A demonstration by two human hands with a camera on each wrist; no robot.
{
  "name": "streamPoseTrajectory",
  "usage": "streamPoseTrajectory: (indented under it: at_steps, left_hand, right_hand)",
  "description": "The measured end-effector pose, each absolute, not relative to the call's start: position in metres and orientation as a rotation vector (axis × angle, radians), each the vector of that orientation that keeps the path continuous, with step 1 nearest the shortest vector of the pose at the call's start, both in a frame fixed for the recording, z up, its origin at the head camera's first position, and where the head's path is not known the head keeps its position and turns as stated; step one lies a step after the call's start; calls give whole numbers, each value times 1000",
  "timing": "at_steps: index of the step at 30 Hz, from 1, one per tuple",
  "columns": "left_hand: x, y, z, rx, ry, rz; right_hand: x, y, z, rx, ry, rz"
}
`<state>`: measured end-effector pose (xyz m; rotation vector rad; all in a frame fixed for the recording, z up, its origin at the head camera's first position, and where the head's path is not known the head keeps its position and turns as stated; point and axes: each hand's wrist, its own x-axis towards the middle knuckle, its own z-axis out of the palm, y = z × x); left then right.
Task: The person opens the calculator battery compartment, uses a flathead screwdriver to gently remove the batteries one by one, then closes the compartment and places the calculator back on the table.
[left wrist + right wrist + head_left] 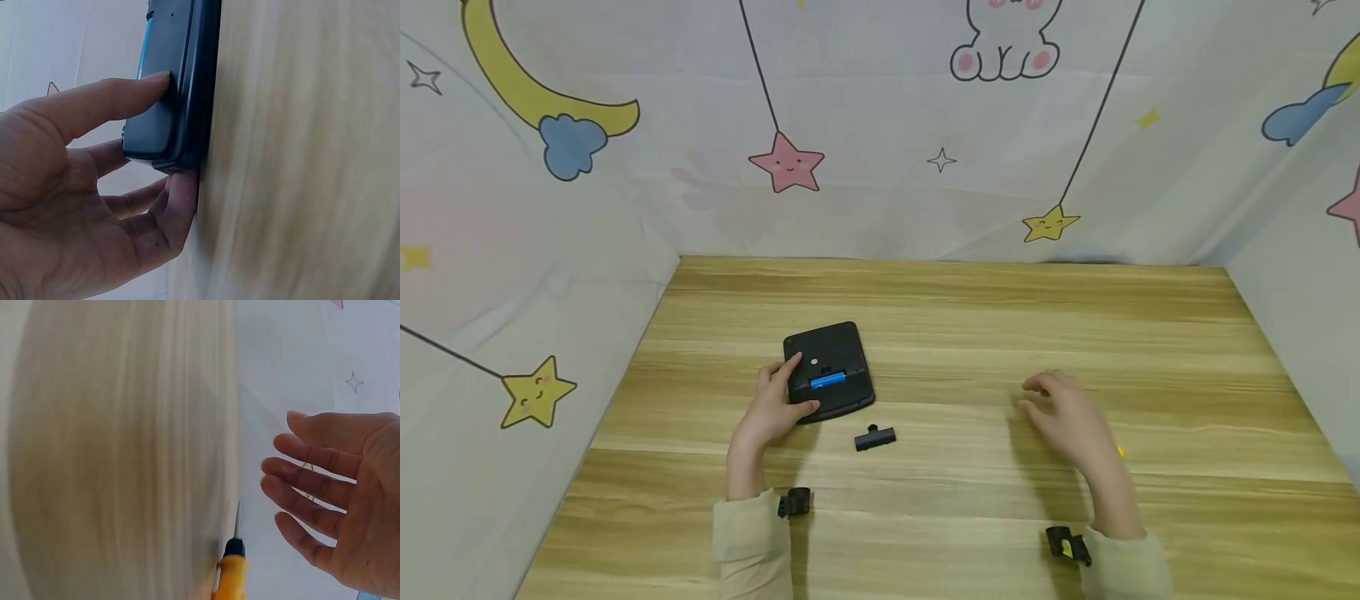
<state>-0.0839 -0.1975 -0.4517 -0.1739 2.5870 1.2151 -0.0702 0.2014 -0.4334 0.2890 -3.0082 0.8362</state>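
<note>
A flat black device (842,346) lies with its back up on the table, its battery compartment uncovered. Inside that compartment sits a blue battery (828,381). My left hand (775,400) grips the device's left side; in the left wrist view the thumb is on its upper face and other fingers are at its lower edge. Close to the near right corner lies a small black battery cover (876,438). My right hand (1063,417) hovers over the right of the table, fingers loosely bent and holding nothing. Below it, the right wrist view shows a screwdriver (231,575) with a yellow-and-black handle.
The wooden table (955,492) meets a white patterned cloth (880,208) at its back and sides. In the head view the right forearm hides most of the screwdriver, leaving a yellow bit. Black camera mounts are worn on both wrists.
</note>
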Motion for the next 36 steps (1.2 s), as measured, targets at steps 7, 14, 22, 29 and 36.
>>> streamPoseTrajectory:
  at_steps: [7, 14, 22, 29, 36]
  left_hand:
    - [-84, -199, -452, -167, 2587, 1205]
    - [-83, -200, -453, -160, 2586, 1201]
    - [-84, -199, -453, -165, 2581, 1212]
    - [-84, -199, -453, -167, 2585, 1202]
    - [-84, -199, -454, -168, 2583, 1201]
  right_hand:
    - [-66, 223, -439, 137, -2949, 806]
    - [-62, 240, -444, 72, -2943, 780]
    - [-59, 256, -445, -8, -3009, 748]
    - [-57, 262, -444, -56, -3103, 736]
    - [-58, 264, -445, -56, -3125, 692]
